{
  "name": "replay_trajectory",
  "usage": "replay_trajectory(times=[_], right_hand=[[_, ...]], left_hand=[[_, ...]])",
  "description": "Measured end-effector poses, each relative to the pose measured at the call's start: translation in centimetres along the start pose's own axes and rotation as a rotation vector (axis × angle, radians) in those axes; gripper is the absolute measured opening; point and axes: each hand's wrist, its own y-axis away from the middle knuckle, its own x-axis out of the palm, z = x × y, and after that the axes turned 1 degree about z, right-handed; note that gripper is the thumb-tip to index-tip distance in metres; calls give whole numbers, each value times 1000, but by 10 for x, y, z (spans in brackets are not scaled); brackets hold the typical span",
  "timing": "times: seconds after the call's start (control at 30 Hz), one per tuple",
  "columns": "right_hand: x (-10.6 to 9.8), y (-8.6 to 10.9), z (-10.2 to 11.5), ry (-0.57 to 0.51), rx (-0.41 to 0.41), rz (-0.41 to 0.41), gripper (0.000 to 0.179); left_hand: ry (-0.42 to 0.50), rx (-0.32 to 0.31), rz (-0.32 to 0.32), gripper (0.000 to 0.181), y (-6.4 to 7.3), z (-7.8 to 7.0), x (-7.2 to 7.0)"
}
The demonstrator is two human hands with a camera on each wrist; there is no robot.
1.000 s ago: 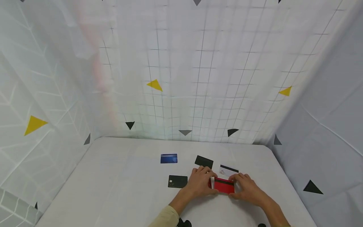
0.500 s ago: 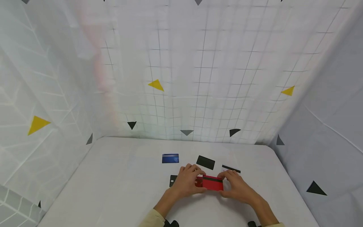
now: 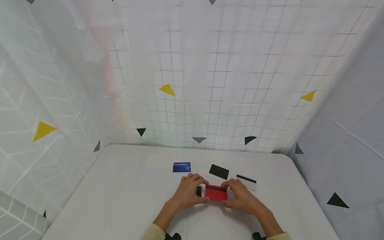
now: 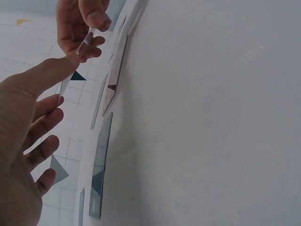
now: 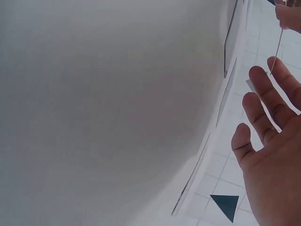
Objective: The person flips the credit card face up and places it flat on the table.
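Note:
Both hands hold a red card [image 3: 216,193] with a dark stripe above the white table. My left hand [image 3: 188,191] pinches its left end between thumb and fingers, and my right hand [image 3: 241,197] pinches the right end. In the left wrist view the card [image 4: 66,88] appears nearly edge-on, raised off the tabletop. A thin line of the card [image 5: 278,47] shows in the right wrist view. Behind the left hand lies a black card [image 3: 199,191], mostly hidden. Another red card seen on the table earlier is out of sight behind the held one.
Farther back on the table [image 3: 126,186] lie a blue card [image 3: 181,167], a dark card [image 3: 219,171] set at a slant, and a white card [image 3: 248,183] with a black stripe near the right hand. White sheeting [image 3: 192,76] surrounds the table at back and sides.
Both hands have moved left together with the red card. They passed in front of the other red card and now partly cover the black one; more of the white card shows.

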Motion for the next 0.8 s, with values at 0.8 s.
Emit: replay_trajectory(times=[0.8], right_hand=[[9,-10,8,11,-46,-19,50]], left_hand=[[66,-40,6,54,13,17,-12]])
